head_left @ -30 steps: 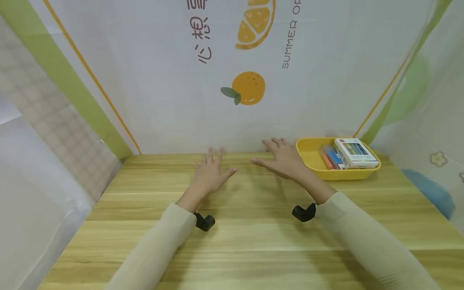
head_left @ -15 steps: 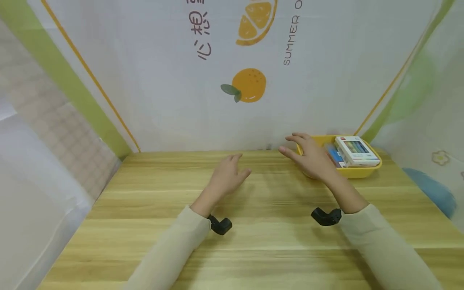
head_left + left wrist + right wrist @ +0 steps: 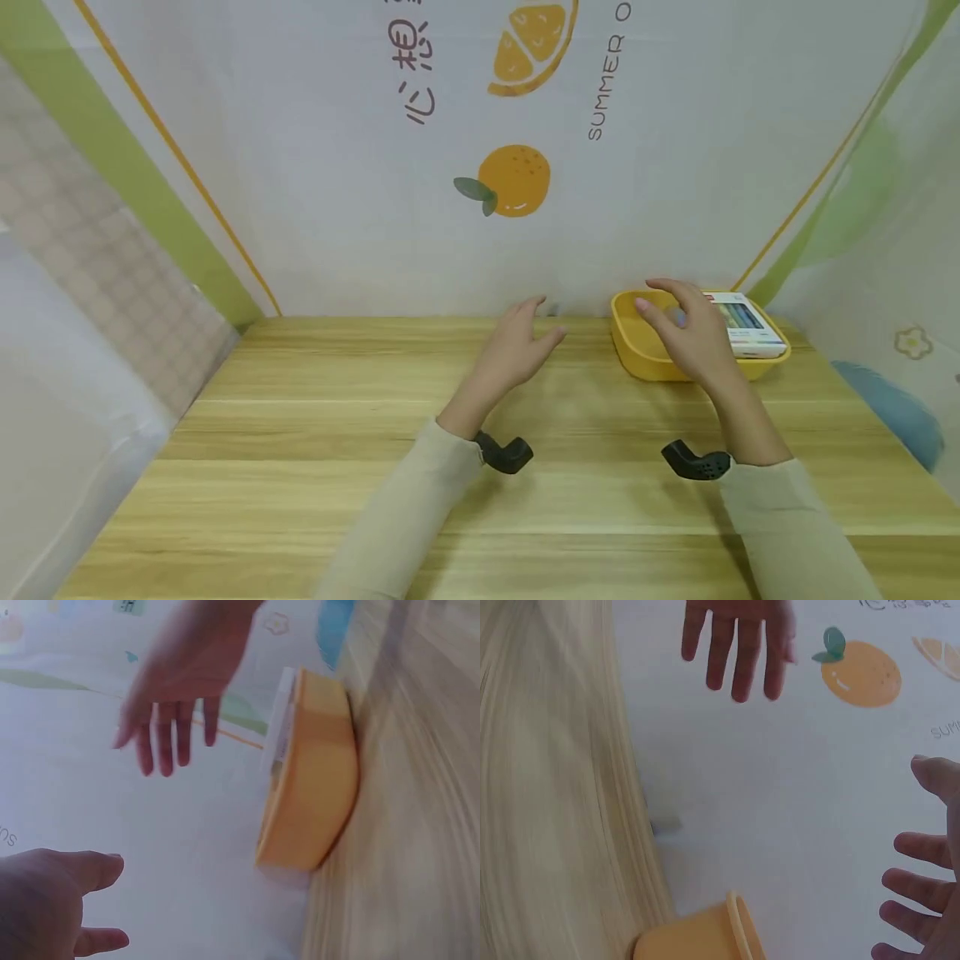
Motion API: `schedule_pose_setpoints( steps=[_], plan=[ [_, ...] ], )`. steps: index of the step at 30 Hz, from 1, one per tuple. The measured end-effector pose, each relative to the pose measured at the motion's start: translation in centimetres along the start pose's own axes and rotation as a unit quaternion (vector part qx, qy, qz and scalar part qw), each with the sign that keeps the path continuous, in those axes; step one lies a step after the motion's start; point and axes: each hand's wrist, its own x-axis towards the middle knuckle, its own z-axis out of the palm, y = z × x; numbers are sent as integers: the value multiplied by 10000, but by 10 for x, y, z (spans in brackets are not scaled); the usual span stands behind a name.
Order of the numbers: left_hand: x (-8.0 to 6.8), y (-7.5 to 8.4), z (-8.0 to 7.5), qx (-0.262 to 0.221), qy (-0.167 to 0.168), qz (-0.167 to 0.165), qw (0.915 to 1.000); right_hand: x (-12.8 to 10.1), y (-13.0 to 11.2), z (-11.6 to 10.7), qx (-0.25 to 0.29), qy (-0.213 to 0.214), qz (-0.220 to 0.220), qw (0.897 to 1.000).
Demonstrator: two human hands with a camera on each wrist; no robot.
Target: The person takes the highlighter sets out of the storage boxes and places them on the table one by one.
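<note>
My right hand (image 3: 696, 335) hovers over the yellow basket (image 3: 637, 362), thumb and fingers spread apart with nothing between them. It hides part of a white box (image 3: 753, 340) with a picture on its face, which lies at the basket's right side. A small bluish bit of another item (image 3: 677, 317) shows behind the thumb. My left hand (image 3: 517, 346) is held above the table to the left of the basket, thumb apart from relaxed fingers, holding nothing. In the left wrist view the basket's side wall (image 3: 319, 772) stands on the table, below the right hand.
The wood-grain table (image 3: 315, 492) meets a white cloth backdrop (image 3: 337, 208) printed with oranges along its far edge. A black wrist camera (image 3: 506, 454) sits at the left wrist and another black camera (image 3: 697, 462) at the right. A blue round shape (image 3: 892, 408) shows beyond the right edge.
Both hands have moved to the right. The right hand went from beside the basket to over it; the left hand came nearer to the basket, its fingers less spread than at first.
</note>
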Motion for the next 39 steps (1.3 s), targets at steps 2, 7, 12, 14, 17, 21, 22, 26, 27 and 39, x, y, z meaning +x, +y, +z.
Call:
schedule_pose_setpoints(
  steps=[2,7,12,14,17,21,22,26,27,39],
  plan=[
    [4,7,1,-105,19,-3,9999,-1,6,-5,-78,-50,8,10000],
    [13,17,-3,-365,284,98,9989,-1,19,-19,-205,128,100,9997],
    [16,28,-10,-553,689,-150,9960,-4,32,-32,-394,330,315,9982],
    [15,34,-13,-617,921,-246,9935,-5,38,-37,-541,402,346,9971],
    [14,44,-12,-746,1102,-162,9910,-5,44,-43,-721,534,336,9954],
    [17,52,5,-964,831,135,9918,-4,52,-50,-742,766,369,9936],
    [19,53,11,-968,766,154,9922,-4,54,-52,-741,832,372,9931],
    [24,58,33,-878,749,120,9932,-4,61,-57,-652,1040,541,9910],
    [25,59,37,-903,767,105,9929,-4,63,-58,-615,1115,582,9902],
    [38,57,77,-1116,546,-13,9922,-6,90,-73,-328,2334,1014,9665]
  ],
)
